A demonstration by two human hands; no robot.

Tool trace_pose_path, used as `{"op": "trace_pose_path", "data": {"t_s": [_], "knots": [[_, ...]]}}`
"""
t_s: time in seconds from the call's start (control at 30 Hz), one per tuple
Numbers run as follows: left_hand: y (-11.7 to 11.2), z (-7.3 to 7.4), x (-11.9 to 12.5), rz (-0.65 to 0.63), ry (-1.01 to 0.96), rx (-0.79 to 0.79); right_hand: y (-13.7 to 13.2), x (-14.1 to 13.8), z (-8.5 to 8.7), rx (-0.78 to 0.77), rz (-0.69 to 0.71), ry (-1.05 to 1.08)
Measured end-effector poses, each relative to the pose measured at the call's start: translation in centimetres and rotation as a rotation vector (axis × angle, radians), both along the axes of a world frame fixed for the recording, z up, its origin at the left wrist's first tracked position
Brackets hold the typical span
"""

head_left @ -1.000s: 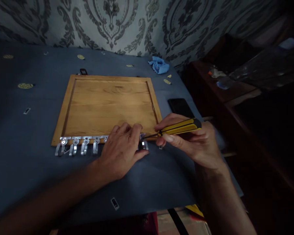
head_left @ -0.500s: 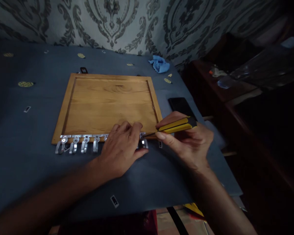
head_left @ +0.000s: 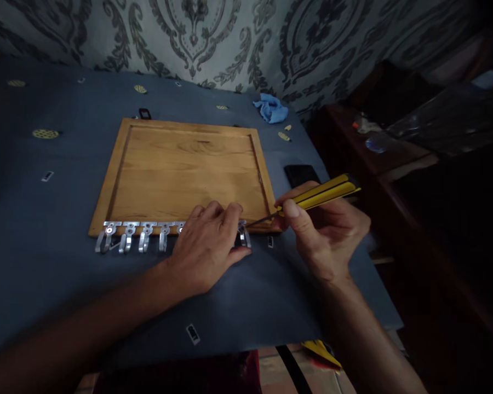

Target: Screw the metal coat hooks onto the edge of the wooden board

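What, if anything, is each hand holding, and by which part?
Right hand: the screwdriver, by the shaft end of its handle. Left hand: over the hook rail; grip unclear.

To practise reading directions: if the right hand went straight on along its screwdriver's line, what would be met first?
Probably the rightmost metal hook, near the tip of the screwdriver, with the left hand just beyond; whether tip and hook touch is unclear.

Metal hook rail [head_left: 148, 225] partly hidden by left hand [head_left: 207, 246], smartphone [head_left: 301, 174] partly behind right hand [head_left: 326, 232], left forearm [head_left: 107, 303] cropped at lower left
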State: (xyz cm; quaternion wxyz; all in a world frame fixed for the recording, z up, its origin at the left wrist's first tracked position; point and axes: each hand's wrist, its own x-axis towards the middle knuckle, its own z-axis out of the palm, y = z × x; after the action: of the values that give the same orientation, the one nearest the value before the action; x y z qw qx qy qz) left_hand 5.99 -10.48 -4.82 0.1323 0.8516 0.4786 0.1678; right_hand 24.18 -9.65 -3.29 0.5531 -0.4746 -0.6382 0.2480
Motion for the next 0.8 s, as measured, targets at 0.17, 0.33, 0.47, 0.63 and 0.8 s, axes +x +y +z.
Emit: {"op": "trace_pose_path", "data": {"t_s": [0.17,0.33,0.47,0.63,0.8], "knots": [[-0.01,-0.07,-0.05,-0.01,0.007,0.004,0.02,0.17,-0.45,-0.017,0.02,-0.013],[-0.05,-0.01,0.02,-0.008,0.018,-0.006,0.1,0.18,-0.61,-0.02,0.049,0.0],[-0.07,-0.08,-0.01,-0.006,-0.001,0.01,0.02,0.08,-0.46,-0.033,0.062,-0.033],[0.02,-0.06,-0.04,-0.021,0.008,0.014,0.04,0.29,-0.45,-0.014,0.078,-0.1],[0.03,0.06,0.01,-0.017,0.022,0.011,0.5,0.64,-0.59,0.072,0.123,-0.178]]}}
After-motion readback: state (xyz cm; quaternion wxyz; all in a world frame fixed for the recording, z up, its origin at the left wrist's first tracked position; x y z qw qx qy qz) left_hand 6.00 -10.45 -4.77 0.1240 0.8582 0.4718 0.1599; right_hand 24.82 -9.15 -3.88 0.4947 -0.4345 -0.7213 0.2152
